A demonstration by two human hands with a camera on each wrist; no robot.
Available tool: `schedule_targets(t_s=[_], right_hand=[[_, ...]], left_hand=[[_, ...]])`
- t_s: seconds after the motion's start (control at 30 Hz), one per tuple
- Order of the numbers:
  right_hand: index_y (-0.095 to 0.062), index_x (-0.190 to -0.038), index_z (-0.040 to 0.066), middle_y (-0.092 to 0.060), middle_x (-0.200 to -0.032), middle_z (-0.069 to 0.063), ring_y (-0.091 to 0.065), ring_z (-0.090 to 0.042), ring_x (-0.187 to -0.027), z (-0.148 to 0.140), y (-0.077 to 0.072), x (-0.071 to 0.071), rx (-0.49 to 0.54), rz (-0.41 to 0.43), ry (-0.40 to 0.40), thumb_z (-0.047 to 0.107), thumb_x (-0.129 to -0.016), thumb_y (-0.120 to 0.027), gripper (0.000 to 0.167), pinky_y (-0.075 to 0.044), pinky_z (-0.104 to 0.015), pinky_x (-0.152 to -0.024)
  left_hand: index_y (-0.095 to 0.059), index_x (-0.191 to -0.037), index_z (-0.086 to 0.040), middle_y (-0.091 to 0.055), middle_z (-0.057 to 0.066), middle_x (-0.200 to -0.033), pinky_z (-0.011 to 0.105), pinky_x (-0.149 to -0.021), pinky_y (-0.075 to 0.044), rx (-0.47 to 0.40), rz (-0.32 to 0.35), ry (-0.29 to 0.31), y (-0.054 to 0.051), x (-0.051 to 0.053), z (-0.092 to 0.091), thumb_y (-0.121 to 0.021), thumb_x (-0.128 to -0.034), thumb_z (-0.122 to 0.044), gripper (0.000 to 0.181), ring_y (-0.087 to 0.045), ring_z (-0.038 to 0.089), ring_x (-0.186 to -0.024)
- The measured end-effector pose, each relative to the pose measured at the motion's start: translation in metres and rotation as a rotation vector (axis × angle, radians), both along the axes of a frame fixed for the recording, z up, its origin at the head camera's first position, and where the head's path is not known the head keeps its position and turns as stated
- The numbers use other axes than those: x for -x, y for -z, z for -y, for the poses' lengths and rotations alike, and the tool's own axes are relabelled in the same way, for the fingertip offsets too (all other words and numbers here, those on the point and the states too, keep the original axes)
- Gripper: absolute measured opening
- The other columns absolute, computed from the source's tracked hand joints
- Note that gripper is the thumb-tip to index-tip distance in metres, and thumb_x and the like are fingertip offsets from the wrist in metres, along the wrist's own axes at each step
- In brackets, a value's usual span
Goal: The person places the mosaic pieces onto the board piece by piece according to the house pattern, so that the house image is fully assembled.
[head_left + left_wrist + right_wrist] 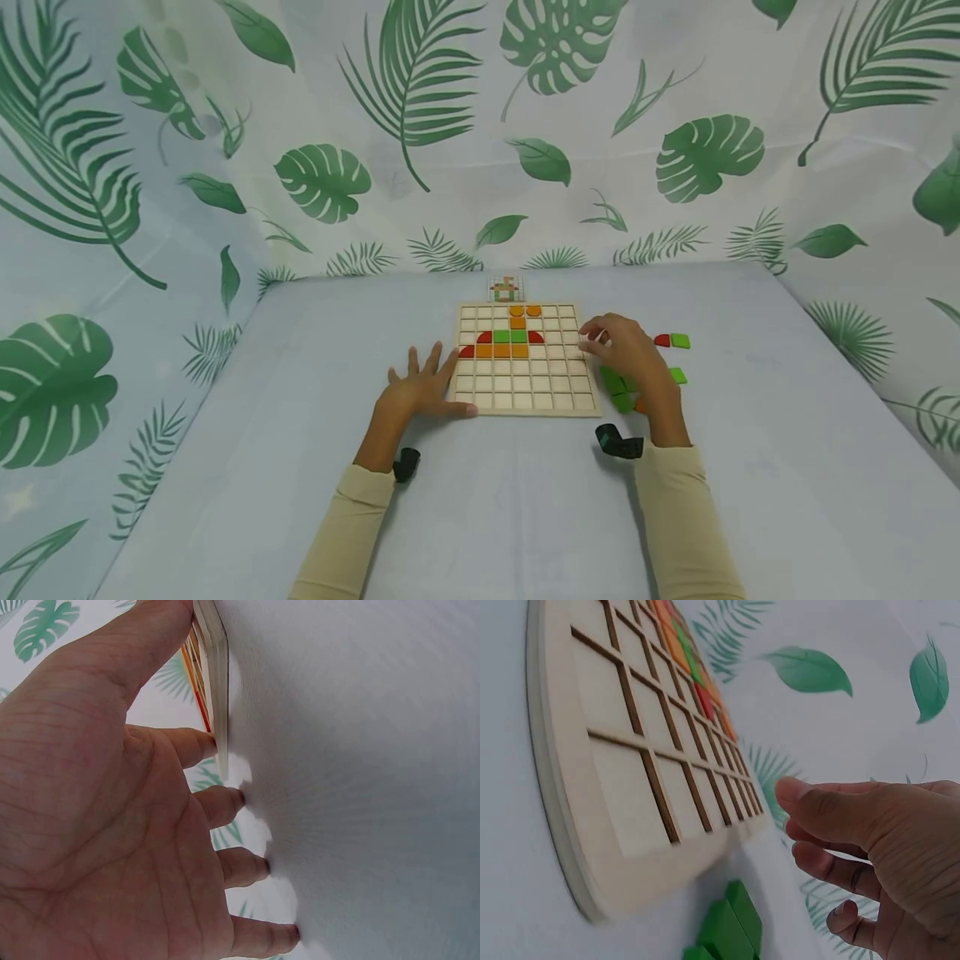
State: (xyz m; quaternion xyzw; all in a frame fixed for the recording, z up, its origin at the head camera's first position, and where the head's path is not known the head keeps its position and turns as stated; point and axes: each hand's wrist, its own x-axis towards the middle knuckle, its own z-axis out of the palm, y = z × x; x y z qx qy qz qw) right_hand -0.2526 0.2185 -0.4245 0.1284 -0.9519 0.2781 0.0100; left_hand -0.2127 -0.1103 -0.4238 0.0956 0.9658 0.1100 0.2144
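Observation:
A wooden grid board (536, 383) lies on the table, some of its cells filled with red, green and orange pieces (502, 351). My left hand (414, 395) is spread at its left side, thumb at the near left corner and index finger against the left edge. In the left wrist view, the other fingers (244, 868) of that hand reach down to the table. By the board's right edge hovers my right hand (626, 346), fingers loosely bent and thumb close to the index finger. No piece shows between them in the right wrist view.
Green pieces (618, 392) lie right of the board, partly under my right forearm. Farther right are a red piece (662, 340) and a green piece (680, 341). A small pattern card (506, 288) lies behind the board. Leaf-printed cloth (450, 208) hangs behind the table.

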Motion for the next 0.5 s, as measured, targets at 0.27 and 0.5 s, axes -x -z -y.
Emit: schedule_targets(t_s=[0.27, 0.5], right_hand=[[-0.065, -0.114, -0.001, -0.066, -0.104, -0.018, -0.058, -0.031, -0.096, -0.027, -0.003, -0.007, 0.009, 0.003, 0.019, 0.016, -0.096, -0.063, 0.025, -0.05, -0.047, -0.084], [-0.066, -0.112, 0.0, -0.065, -0.103, -0.019, -0.058, -0.031, -0.094, -0.046, -0.004, -0.013, 0.006, 0.043, 0.057, 0.015, -0.096, -0.062, 0.022, -0.05, -0.043, -0.078]], left_hand=[[-0.006, -0.159, -0.026, 0.006, 0.009, -0.166, 0.073, -0.112, -0.007, -0.008, 0.003, 0.002, 0.0, 0.0, 0.001, -0.062, -0.0814, -0.069, 0.105, 0.01, 0.046, -0.149], [-0.005, -0.159, -0.026, 0.006, 0.009, -0.166, 0.073, -0.112, -0.007, -0.007, 0.009, 0.004, 0.0, 0.0, 0.0, -0.062, -0.0812, -0.069, 0.105, 0.01, 0.045, -0.149]])
